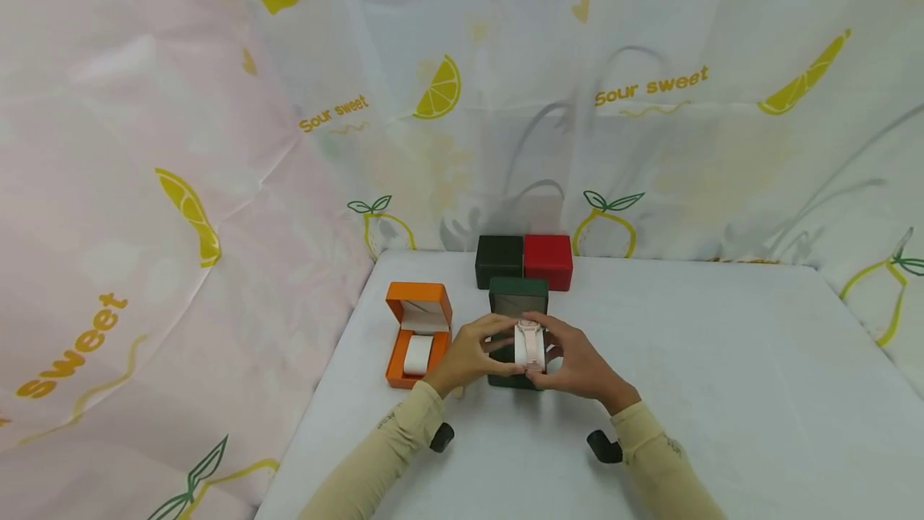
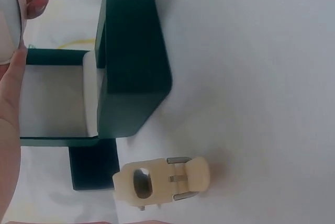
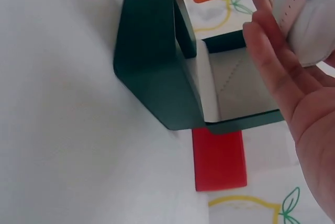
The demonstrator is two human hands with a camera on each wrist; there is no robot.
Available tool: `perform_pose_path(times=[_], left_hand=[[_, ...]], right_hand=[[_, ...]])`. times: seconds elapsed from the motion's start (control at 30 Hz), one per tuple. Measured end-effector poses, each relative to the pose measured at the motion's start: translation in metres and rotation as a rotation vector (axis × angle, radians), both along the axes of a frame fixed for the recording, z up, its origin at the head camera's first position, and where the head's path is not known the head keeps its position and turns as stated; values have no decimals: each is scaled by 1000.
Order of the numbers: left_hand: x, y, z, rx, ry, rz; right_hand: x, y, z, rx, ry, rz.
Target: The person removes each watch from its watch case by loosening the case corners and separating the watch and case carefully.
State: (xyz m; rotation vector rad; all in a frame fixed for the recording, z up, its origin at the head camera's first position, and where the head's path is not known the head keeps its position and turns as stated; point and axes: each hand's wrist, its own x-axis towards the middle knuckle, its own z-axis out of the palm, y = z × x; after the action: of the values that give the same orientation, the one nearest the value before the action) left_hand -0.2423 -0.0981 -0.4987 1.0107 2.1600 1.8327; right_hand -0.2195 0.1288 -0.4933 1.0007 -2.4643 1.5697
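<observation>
A wristwatch with a pale pink strap is wrapped round a white cushion. My left hand holds its left side and my right hand its right side, thumbs toward the near end and fingers toward the far end. Both hands are over a dark green watch box, whose lid stands up; in the wrist views its pale lining shows. To the left is an open orange watch box with a white cushion inside. The hands partly hide the green box.
A closed black-looking box and a closed red box stand side by side behind the green one. A small beige object with metal prongs lies near the left hand. The white tabletop meets a lemon-print cloth.
</observation>
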Motion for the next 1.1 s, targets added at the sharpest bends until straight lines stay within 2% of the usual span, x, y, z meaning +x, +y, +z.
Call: perform_pose_path(times=[0.1, 0.23, 0.37, 0.47, 0.6, 0.8, 0.93, 1.1], left_hand=[[-1, -2, 0, 2, 13, -8], [-1, -4, 1, 20, -17, -25], [0, -5, 2, 38, -69, -32], [0, -5, 3, 28, -96, -20], [2, -5, 4, 4, -108, -11], [3, -6, 4, -7, -113, -31], [3, -8, 1, 4, -126, -47], [4, -7, -2, 18, -133, -58]], right_hand=[[5, -5, 6, -42, -5, 18], [16, -10, 21, -91, -32, 33], [22, -12, 33, -79, -73, -1], [23, -12, 35, -68, -81, -38], [25, -13, 34, -71, -41, -50], [24, -11, 32, -60, 5, -10], [17, -6, 17, -81, -81, 21], [9, 1, -2, -168, -230, 63]])
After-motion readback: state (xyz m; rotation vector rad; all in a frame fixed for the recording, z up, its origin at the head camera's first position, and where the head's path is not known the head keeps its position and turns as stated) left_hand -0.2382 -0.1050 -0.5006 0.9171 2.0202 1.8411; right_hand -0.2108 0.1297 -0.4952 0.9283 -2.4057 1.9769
